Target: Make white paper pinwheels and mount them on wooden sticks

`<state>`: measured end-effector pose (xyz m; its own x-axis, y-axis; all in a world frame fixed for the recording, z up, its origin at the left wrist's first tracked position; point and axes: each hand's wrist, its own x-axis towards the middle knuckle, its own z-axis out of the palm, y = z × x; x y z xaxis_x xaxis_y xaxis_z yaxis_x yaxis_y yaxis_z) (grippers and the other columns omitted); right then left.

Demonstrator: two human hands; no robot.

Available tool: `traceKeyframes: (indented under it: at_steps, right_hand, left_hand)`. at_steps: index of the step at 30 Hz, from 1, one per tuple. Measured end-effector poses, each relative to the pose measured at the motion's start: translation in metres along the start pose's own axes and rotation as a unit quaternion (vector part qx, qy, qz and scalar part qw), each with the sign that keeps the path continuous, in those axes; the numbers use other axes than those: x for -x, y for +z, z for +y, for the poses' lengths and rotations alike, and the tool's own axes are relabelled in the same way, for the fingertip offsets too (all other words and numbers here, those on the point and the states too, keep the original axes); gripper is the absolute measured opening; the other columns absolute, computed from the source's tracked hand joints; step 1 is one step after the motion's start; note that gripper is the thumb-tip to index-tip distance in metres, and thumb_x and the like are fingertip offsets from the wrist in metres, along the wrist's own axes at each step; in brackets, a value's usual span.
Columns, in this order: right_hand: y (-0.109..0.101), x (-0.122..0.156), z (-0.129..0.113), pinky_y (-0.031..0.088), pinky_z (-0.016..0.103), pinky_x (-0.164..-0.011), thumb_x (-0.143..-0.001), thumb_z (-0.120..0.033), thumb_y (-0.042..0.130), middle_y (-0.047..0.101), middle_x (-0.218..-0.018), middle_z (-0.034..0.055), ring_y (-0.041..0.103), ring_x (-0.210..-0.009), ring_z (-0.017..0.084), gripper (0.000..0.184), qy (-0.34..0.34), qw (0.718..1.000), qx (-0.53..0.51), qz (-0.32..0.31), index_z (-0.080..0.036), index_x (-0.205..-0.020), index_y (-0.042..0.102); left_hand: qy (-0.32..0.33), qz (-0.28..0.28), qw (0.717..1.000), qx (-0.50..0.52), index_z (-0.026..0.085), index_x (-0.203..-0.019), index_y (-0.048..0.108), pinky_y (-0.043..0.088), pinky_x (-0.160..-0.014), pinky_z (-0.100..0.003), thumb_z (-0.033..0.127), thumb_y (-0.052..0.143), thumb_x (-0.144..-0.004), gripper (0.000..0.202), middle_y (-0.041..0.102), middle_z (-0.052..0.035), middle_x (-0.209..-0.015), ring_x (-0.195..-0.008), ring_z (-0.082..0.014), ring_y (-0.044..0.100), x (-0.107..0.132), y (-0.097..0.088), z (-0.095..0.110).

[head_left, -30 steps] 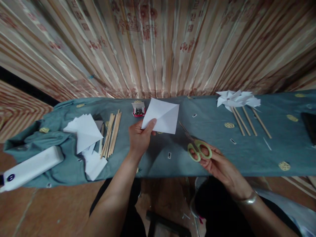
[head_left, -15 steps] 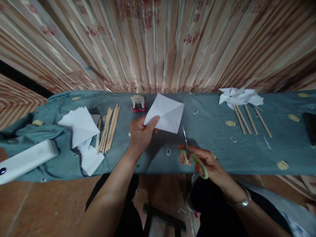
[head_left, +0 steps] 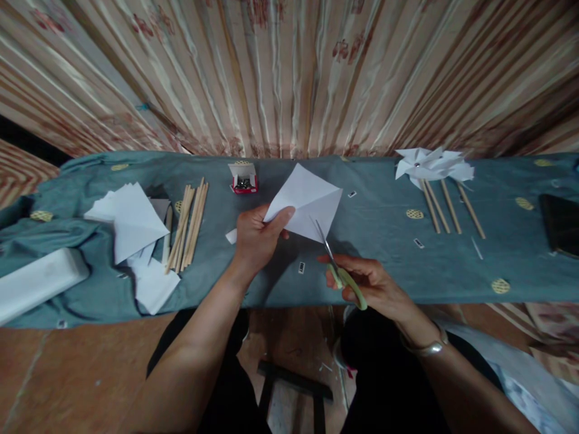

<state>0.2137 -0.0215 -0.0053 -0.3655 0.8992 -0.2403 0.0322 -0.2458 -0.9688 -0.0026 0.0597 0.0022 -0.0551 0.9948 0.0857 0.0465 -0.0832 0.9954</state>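
My left hand (head_left: 262,236) pinches a square sheet of white paper (head_left: 312,196) by its left corner, thumb on top, above the cloth. Creases run across the sheet. In my right hand (head_left: 366,280) are scissors (head_left: 337,265) with green handles, my fingers in the loops. Their blades point up and left over the paper's lower right part; whether they are cutting into it I cannot make out. A bracelet sits on my right wrist.
On the green cloth (head_left: 380,241) at left lie white papers (head_left: 136,223), wooden sticks (head_left: 187,232) and a long white case (head_left: 45,280). Behind my left hand stands a small red-and-white box (head_left: 244,179). Paper pinwheels (head_left: 432,166) on sticks lie at right, beyond them a dark object (head_left: 561,223).
The scissors have moved up and left relative to the paper, so the blades now overlap its lower right part. My left hand keeps its hold. The camera view has shifted slightly.
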Motion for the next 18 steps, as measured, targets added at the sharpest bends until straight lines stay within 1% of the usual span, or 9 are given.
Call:
traceKeyframes:
  at_steps: [4, 10, 18]
  right_hand:
    - [0.0003, -0.0005, 0.0013, 0.046, 0.024, -0.061, -0.064, -0.045, 0.085, 0.07, -0.077, 0.0012, 0.055, -0.064, 0.012, 0.053, 0.0, 1.0, -0.004, -0.004, -0.023, -0.112, 0.075]
    - [0.0004, -0.0013, 0.003, 0.044, 0.025, -0.06, -0.067, -0.047, 0.083, 0.065, -0.073, 0.0002, 0.052, -0.063, 0.012, 0.054, -0.015, 1.0, 0.005, -0.016, -0.023, -0.114, 0.074]
    - [0.0001, -0.0008, 0.0012, 0.044, 0.025, -0.059, -0.068, -0.046, 0.083, 0.065, -0.073, 0.0, 0.052, -0.063, 0.011, 0.052, -0.015, 1.0, 0.017, -0.013, -0.022, -0.113, 0.074]
  left_hand:
    - [-0.01, 0.002, 1.0, 0.007, 0.018, -0.065, 0.071, 0.047, -0.043, -0.022, 0.039, 0.076, -0.075, 0.023, 0.064, 0.0016, -0.057, -0.044, -0.0108, 0.056, 0.0006, 0.0006, 0.0009]
    - [0.001, -0.007, 1.0, 0.003, 0.018, -0.063, 0.07, 0.046, -0.042, -0.022, 0.037, 0.073, -0.077, 0.023, 0.063, 0.0015, -0.056, -0.044, -0.0102, 0.054, 0.0003, 0.0009, -0.0008]
    - [0.002, -0.006, 1.0, 0.0, 0.018, -0.065, 0.071, 0.047, -0.042, -0.021, 0.037, 0.073, -0.076, 0.022, 0.064, 0.0016, -0.057, -0.045, -0.0103, 0.055, 0.0004, 0.0005, -0.0008]
